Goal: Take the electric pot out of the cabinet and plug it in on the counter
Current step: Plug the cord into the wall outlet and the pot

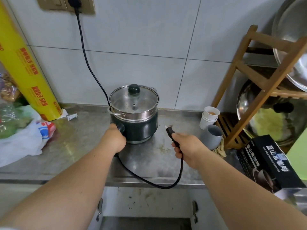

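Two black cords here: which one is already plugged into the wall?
The cord hanging from the wall socket down behind the pot. The other cord is loose, its plug held in the right hand.

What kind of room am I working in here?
Most likely a home kitchen: a stainless steel counter against white wall tiles, an electric pot on it, and large metal pan lids on a wooden rack.
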